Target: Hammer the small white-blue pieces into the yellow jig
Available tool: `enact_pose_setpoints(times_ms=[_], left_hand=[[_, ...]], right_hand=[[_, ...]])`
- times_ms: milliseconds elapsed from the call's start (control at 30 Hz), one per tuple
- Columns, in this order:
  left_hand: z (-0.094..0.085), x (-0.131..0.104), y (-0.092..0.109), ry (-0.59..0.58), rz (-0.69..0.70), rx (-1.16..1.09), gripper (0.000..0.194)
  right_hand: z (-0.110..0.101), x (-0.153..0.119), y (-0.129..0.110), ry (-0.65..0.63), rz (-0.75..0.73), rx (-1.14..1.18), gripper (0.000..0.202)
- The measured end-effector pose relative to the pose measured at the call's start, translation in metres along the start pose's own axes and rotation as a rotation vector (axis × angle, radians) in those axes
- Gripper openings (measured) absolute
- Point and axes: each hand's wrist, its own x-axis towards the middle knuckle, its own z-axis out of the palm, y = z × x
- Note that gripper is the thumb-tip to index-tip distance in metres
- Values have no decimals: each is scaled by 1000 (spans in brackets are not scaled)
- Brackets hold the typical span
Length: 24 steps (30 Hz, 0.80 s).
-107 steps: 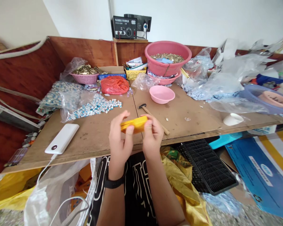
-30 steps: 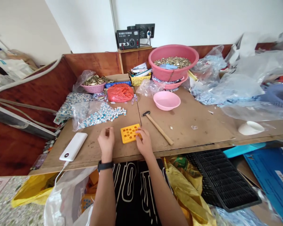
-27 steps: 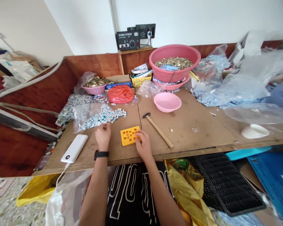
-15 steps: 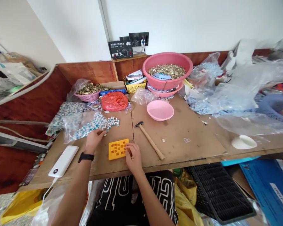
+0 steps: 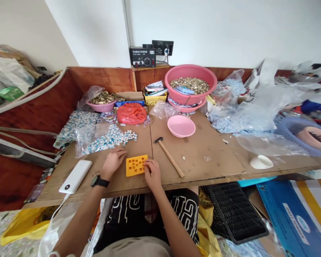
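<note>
A yellow tray (image 5: pixel 136 174) with square recesses lies flat on the brown table. My right hand (image 5: pixel 153 174) rests at its right edge, fingers curled onto the rim. Just left of the tray is my left hand (image 5: pixel 114 162), its thumb and fingers together; anything between the fingertips is too small to make out. Behind it, small blue-and-white pieces (image 5: pixel 109 138) are heaped on clear plastic and spill rightward. To the right of the tray lies a hammer (image 5: pixel 171 158) with a wooden handle.
A white power bank (image 5: pixel 76 176) with a cable lies at the left. Behind the hammer stands a pink bowl (image 5: pixel 181 126). A larger pink basin (image 5: pixel 190 95) of metallic pieces is at the back. A white cup (image 5: pixel 261 162) lies near the right front edge.
My left hand has moved from the edge of the small pieces toward the yellow tray. My right hand stays at the tray's right edge. The camera view has shifted slightly.
</note>
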Motion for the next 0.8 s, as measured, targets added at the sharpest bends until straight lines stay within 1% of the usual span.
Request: enact_pose_setpoints(times_ms=[67, 133, 200, 233, 300, 367, 400, 467, 533, 600, 633, 700, 800], left_hand=[[4, -5, 14, -40, 33, -93, 39], [7, -10, 27, -106, 57, -106, 36], [10, -15, 39, -148, 71, -40, 33], [11, -17, 43, -150, 71, 0, 33], [11, -19, 48, -146, 76, 50, 32], [8, -19, 50, -157, 81, 64, 31], [5, -19, 50, -166, 77, 67, 30], [-1, -19, 48, -196, 65, 75, 30], [-9, -20, 46, -224, 53, 85, 30], [-15, -23, 44, -238, 37, 95, 29], [-17, -26, 43, -236, 21, 95, 29], [-19, -32, 42, -221, -19, 81, 27], [-17, -41, 43, -197, -50, 47, 26]], right_hand=[[-1, 0, 0, -18, -6, -31, 24], [-2, 1, -1, -29, -9, -51, 24], [-2, 1, -2, -29, -16, -55, 24], [-2, 1, -3, -26, -20, -54, 24], [-4, 1, -5, -28, -34, -46, 23], [-11, 2, -6, -35, -53, -53, 21], [-17, 2, -6, -26, -60, -73, 21], [-35, 5, -4, 36, -67, -155, 22], [-58, 11, 1, 136, -51, -284, 24], [-81, 19, 8, 166, -8, -433, 28], [-90, 24, 11, 147, 15, -505, 31], [-103, 32, 19, 66, 61, -645, 35], [-107, 40, 28, -78, 143, -857, 48]])
